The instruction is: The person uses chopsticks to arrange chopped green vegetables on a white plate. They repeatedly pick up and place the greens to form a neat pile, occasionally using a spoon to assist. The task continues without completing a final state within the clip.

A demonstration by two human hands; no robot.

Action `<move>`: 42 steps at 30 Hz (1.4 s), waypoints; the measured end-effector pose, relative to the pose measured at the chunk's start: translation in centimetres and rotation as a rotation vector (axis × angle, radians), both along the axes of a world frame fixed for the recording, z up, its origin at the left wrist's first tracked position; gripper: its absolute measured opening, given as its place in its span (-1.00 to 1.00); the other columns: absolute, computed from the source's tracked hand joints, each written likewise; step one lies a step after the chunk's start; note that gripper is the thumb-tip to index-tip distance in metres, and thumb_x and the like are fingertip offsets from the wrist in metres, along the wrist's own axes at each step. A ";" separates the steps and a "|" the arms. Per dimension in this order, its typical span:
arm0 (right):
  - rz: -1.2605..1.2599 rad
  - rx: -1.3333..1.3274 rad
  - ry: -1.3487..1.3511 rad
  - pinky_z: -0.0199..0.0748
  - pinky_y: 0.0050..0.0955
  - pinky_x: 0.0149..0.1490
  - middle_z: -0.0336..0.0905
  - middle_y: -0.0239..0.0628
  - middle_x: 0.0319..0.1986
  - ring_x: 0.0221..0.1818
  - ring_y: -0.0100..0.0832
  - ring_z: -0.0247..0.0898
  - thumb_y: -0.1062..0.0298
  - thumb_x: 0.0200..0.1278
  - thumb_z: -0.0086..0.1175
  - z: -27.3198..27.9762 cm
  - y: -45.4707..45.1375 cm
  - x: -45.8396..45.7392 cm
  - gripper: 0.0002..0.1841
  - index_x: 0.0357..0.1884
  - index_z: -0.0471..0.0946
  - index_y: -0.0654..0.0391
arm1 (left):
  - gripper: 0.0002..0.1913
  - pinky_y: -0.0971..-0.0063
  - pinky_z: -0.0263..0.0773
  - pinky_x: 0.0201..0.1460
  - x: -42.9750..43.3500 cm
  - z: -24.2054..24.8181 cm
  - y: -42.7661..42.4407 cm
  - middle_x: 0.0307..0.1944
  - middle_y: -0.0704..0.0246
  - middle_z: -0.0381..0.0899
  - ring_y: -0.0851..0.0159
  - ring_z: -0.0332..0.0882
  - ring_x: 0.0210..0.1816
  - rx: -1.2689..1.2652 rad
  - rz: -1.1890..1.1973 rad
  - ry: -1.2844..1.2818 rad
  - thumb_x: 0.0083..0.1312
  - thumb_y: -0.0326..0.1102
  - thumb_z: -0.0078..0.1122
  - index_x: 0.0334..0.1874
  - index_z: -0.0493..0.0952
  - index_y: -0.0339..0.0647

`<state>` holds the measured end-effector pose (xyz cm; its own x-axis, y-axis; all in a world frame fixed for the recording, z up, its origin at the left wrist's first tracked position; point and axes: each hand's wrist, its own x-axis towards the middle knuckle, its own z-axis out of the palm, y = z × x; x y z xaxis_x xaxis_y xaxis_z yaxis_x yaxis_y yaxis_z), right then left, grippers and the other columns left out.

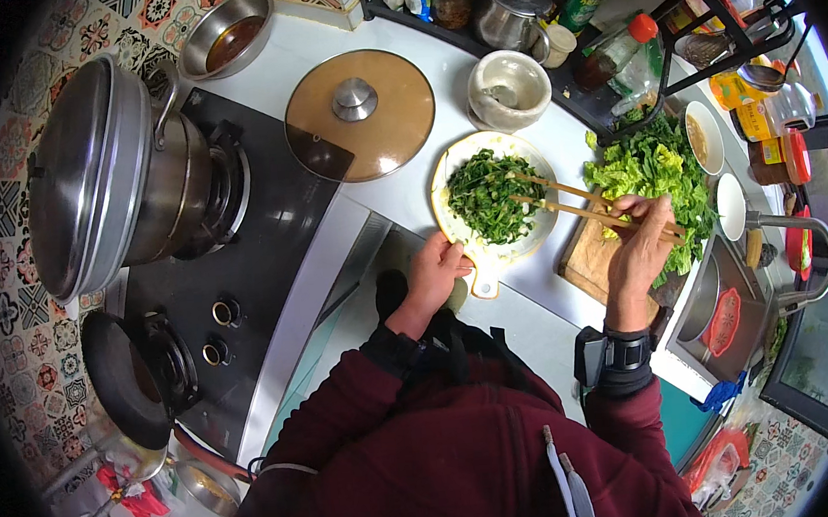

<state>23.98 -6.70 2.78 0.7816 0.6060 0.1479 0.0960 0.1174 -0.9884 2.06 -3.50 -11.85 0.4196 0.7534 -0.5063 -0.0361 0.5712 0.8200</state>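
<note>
A pair of wooden chopsticks (576, 207) is held in my right hand (640, 243), with the tips in chopped green vegetables (490, 194) that also show small pale bits. These greens lie on a white plate with a yellow rim and a short handle (545, 235). My left hand (435, 271) grips the plate's near left rim, beside the handle. Under and beyond my right hand lie a wooden cutting board (587, 257) and a heap of leafy greens (667, 169).
A glass pot lid (391, 134) and a stone mortar (528, 92) stand behind the plate. On the left are a gas hob (266, 197), a large lidded steel pot (84, 181) and a black wok (116, 380). A sink (745, 307) and white bowls (731, 207) are at right.
</note>
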 end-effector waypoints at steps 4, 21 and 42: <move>0.107 -0.068 -0.233 0.39 -0.54 -0.36 0.43 -0.21 -0.52 -0.47 -0.46 0.35 0.04 0.45 -0.33 1.2 1.0 -0.5 -0.58 -0.45 0.28 0.17 | -0.75 0.53 0.54 -0.25 -0.1 -0.2 0.0 -0.21 0.27 0.54 0.38 0.57 -0.31 -0.006 0.004 -0.027 0.35 -0.44 -0.12 0.02 0.37 -0.39; 0.136 -0.119 0.054 0.46 -0.51 -0.32 0.47 -0.24 -0.50 -0.46 -0.49 0.38 0.04 0.43 -0.28 -4.6 5.6 -4.2 -0.62 -0.41 0.27 0.15 | -0.75 0.53 0.55 -0.25 -0.2 -1.0 0.0 -0.22 0.30 0.53 0.40 0.56 -0.30 0.021 -0.037 0.023 0.36 -0.41 -0.09 0.04 0.36 -0.32; 0.236 -0.066 -0.290 0.45 -0.46 -0.22 0.47 -0.16 -0.46 -0.38 -0.42 0.41 0.11 0.46 -0.32 -0.8 2.8 -2.7 -0.59 -0.46 0.29 0.23 | -0.74 0.51 0.52 -0.17 -0.7 0.0 2.3 -0.23 0.28 0.53 0.38 0.55 -0.24 0.139 0.014 0.096 0.38 -0.41 -0.16 0.04 0.35 -0.38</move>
